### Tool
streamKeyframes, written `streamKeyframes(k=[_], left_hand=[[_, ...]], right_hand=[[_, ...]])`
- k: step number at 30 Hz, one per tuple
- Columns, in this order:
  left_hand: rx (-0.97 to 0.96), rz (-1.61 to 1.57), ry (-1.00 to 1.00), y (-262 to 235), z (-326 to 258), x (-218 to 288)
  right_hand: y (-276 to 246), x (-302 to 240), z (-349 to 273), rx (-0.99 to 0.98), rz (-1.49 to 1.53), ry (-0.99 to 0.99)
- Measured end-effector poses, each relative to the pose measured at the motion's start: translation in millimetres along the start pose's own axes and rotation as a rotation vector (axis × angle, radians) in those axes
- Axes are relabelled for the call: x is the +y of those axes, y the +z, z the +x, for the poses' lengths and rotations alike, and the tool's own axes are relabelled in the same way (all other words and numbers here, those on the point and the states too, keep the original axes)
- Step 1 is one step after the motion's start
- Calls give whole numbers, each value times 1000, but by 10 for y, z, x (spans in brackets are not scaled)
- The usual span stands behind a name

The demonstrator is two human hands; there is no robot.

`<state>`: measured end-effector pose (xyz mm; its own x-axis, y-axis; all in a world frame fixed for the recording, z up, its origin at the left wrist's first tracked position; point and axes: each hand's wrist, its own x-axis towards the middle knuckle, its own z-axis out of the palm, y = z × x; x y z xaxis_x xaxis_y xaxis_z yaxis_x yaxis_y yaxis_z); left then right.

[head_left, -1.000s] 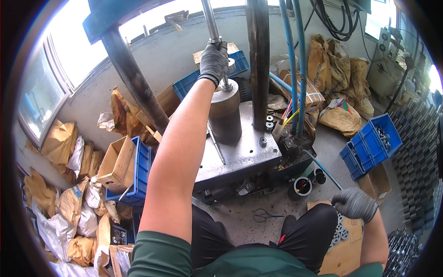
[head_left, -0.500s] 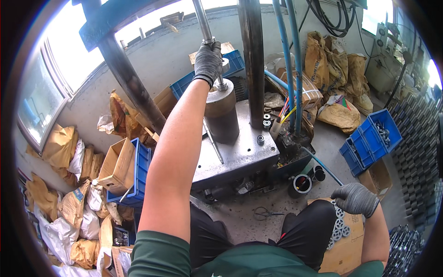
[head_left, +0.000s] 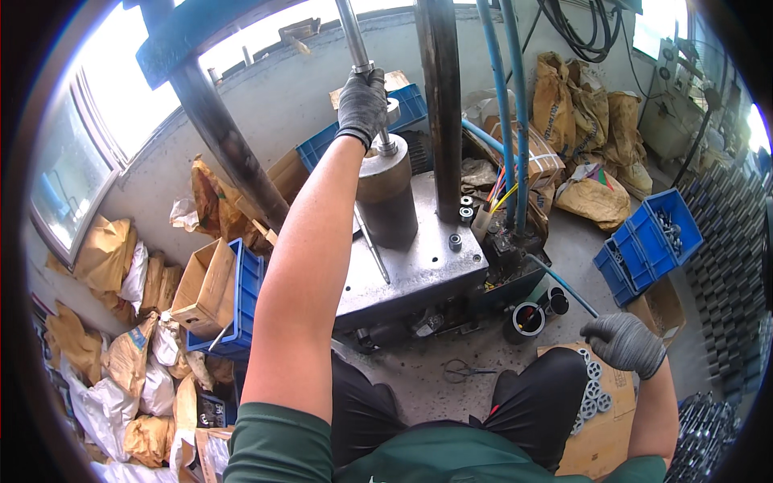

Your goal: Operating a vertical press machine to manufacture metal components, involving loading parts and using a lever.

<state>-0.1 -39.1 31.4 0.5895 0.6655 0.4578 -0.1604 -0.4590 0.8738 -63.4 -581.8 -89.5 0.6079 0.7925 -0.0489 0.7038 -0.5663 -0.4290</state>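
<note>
My left hand [head_left: 362, 105], in a grey knit glove, is raised and closed around an upright metal rod [head_left: 386, 145], just under the press ram [head_left: 353, 34]. Most of what sits between its fingers is hidden by the glove. The rod stands out of the top of a thick steel cylinder [head_left: 386, 197] on the press table [head_left: 439, 270]. A shiny ring-shaped metal part [head_left: 393, 111] shows just right of that hand. Low at the right, my gloved right hand [head_left: 624, 344] is closed at the end of a long blue lever [head_left: 568, 291].
On the press table lie a thin pointed rod [head_left: 372, 249] and small metal bushings [head_left: 455, 242]. Dark press columns [head_left: 439, 113] flank the cylinder. Blue bins [head_left: 648, 241] stand at right. Round slotted discs [head_left: 593, 388] lie on cardboard by my right knee; scissors [head_left: 467, 371] are on the floor.
My right hand and the lever end have shifted very slightly, the hand a little up and to the right. My left hand stays in place on the rod.
</note>
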Motion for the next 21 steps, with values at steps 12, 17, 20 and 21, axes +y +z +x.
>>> streamKeyframes(k=[12, 17, 20, 21], left_hand=[[0, 87, 65, -13, 3, -27], [15, 83, 88, 8, 62, -125], [23, 117, 133, -5, 95, -140], [21, 161, 126, -13, 88, -133]], right_hand=[[11, 2, 11, -173, -120, -44], [31, 17, 24, 13, 32, 16], [37, 31, 11, -96, -99, -36], [37, 38, 12, -77, -75, -61]])
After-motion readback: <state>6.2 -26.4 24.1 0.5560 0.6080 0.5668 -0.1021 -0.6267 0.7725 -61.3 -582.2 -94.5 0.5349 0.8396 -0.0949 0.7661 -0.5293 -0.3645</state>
